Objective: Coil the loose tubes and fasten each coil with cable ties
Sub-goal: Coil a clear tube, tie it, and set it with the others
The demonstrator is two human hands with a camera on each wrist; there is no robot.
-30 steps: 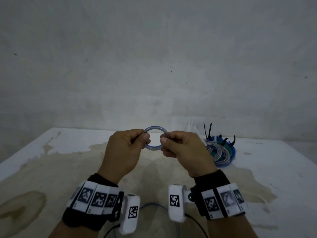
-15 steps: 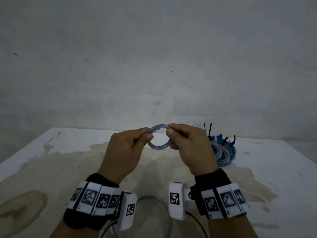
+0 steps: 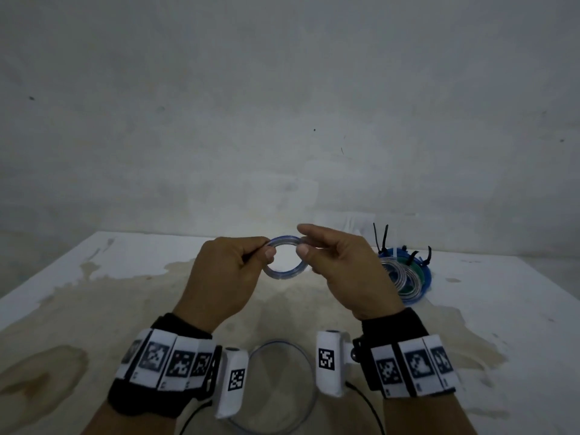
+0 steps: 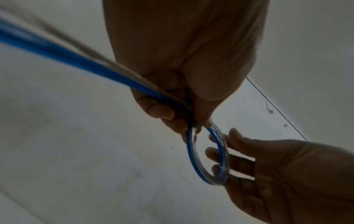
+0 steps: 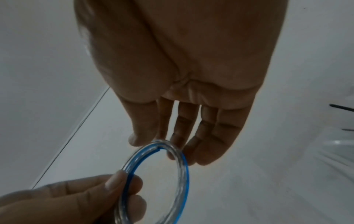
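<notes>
Since the earlier frame, right hand [image 3: 342,268] has loosened: fingers [image 5: 184,130] now straight, fingertips touching the coil [image 3: 284,259]. Left hand [image 3: 226,277] pinches its left rim. Coil held frame centre above table [image 3: 125,277], opening facing the camera, loose tube [image 3: 282,387] trailing lower centre.

Your wrists wear black bands [image 3: 163,400] with white coded tags [image 3: 411,368], white camera blocks [image 3: 328,362], and thin black cables [image 3: 367,409].

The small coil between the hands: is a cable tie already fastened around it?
No, the small coil shows only bare clear and blue tube.
</notes>
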